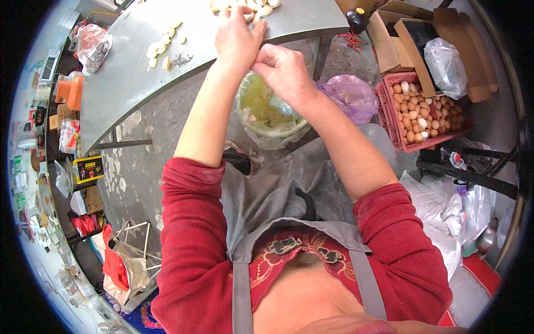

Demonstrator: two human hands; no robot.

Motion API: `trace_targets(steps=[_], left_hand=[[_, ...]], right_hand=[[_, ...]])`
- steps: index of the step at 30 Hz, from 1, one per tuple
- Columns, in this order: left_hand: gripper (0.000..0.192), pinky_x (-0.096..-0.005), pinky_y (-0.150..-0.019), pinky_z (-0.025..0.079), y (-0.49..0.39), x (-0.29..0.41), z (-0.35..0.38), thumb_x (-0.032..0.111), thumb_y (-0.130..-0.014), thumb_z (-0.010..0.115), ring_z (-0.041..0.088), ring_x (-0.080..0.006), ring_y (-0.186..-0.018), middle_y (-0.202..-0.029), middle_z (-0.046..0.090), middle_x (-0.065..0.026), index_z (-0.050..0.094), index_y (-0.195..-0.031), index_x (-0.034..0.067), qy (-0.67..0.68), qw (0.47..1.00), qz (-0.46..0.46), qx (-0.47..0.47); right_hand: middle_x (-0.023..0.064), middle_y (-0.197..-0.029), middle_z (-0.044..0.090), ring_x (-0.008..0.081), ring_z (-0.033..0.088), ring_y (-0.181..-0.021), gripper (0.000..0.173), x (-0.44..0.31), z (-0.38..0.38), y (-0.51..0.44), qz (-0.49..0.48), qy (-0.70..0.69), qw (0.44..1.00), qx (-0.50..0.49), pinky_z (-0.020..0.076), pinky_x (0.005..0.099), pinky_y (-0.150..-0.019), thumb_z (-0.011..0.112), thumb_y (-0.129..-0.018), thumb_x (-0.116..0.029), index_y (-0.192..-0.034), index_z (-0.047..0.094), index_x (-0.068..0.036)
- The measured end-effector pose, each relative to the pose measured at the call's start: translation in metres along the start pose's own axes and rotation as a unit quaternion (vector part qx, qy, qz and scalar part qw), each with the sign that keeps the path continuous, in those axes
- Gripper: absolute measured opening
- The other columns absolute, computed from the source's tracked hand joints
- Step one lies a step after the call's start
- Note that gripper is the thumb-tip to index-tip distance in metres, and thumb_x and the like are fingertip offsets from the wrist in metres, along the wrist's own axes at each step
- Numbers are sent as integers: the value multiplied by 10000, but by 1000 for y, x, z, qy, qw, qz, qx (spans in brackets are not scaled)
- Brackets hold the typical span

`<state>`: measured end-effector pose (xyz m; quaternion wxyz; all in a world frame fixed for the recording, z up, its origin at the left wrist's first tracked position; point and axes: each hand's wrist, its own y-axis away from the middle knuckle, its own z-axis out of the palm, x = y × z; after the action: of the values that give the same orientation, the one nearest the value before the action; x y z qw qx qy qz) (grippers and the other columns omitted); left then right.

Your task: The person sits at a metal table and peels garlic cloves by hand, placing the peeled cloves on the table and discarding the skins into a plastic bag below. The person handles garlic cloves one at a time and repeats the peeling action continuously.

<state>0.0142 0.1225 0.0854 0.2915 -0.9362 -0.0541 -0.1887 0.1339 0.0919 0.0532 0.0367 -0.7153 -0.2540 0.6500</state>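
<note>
My left hand [238, 36] reaches over the edge of a metal table [125, 71], its fingertips at a pile of unpeeled garlic cloves [265, 9]. One clove shows between its thumb and fingers, but whether it is gripped is unclear. Lower and to the right, my right hand [288, 71] hangs with thumb and fingertips pinched together. Anything small inside that pinch is hidden. Beneath it stands a bin lined with a clear plastic bag [271, 140], with pale scraps like garlic skins inside. Peeled garlic cloves [160, 46] lie scattered farther left on the table.
To the right are a purple plastic bag [350, 98], a pink crate [390, 121] of eggs, cardboard boxes [386, 46], a dark bottle [357, 21] and red chillies [351, 41]. A knotted plastic bag [94, 48] sits on the table's left end. Shelved goods line the left.
</note>
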Motion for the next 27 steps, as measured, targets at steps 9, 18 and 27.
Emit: trace_targets(steps=[9, 18, 27], left_hand=[[260, -413, -760, 475, -14, -11, 6, 191, -748, 612, 580, -349, -852, -933, 579, -169, 602, -989, 91, -34, 998, 50, -12], [238, -407, -762, 478, -14, -18, 2, 227, -729, 627, 587, -353, -839, -923, 581, -189, 632, -929, 98, -56, 997, -8, -49], [167, -352, -624, 492, 13, -21, -23, 132, -689, 669, 594, -244, -652, -856, 575, -139, 634, -841, 71, 79, 995, 23, -63]], right_hand=[[105, -747, 643, 143, 623, -675, 133, -3, -3, 0, 14, 60, 998, -30, 496, 286, -641, 688, -728, -90, -797, 617, 0], [128, -730, 631, 279, 616, -671, 113, -1, -1, -2, -28, 74, 997, -14, 481, 352, -624, 677, -686, -97, -726, 605, -20], [140, -736, 635, 241, 635, -635, 224, 4, 2, -9, 43, -30, 998, 43, 491, 328, -576, 634, -768, -92, -957, 580, 14]])
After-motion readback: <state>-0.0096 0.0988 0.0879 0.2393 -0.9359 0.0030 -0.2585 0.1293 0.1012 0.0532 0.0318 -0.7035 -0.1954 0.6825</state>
